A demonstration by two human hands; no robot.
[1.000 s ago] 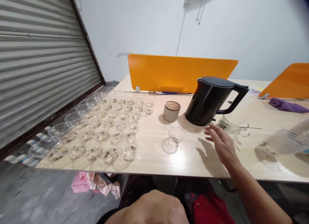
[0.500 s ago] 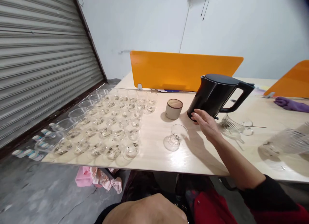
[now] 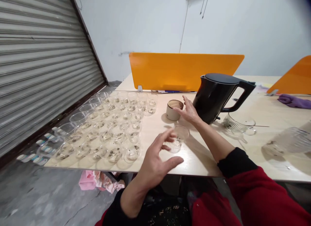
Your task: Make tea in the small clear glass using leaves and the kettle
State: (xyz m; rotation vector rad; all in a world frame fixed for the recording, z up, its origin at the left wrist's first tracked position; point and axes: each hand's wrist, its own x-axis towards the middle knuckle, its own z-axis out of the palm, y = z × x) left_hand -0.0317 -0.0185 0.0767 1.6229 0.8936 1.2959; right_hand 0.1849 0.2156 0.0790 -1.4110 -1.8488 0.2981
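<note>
My left hand (image 3: pixel 160 154) hovers at the table's front edge, thumb and fingers apart, just left of a small clear cup (image 3: pixel 180 135). The fingers overlap part of that cup; whether they touch it I cannot tell. Farther back, my right hand (image 3: pixel 188 112) is open beside a small grey canister (image 3: pixel 171 114) with a wooden lid, its fingers around the canister's right side. Contact there is not plain. A black electric kettle (image 3: pixel 213 96) stands just right of my right hand.
Rows of clear cups (image 3: pixel 114 151) with dark bits in them fill the table's left side. At the right are a ribbed glass cup (image 3: pixel 235 124), stacked clear cups (image 3: pixel 289 140) and a purple cloth (image 3: pixel 293 101). An orange divider (image 3: pixel 184 72) stands behind.
My right hand has moved left from the kettle to the canister. My left hand has risen from my lap to the small clear cup with its fingers spread.
</note>
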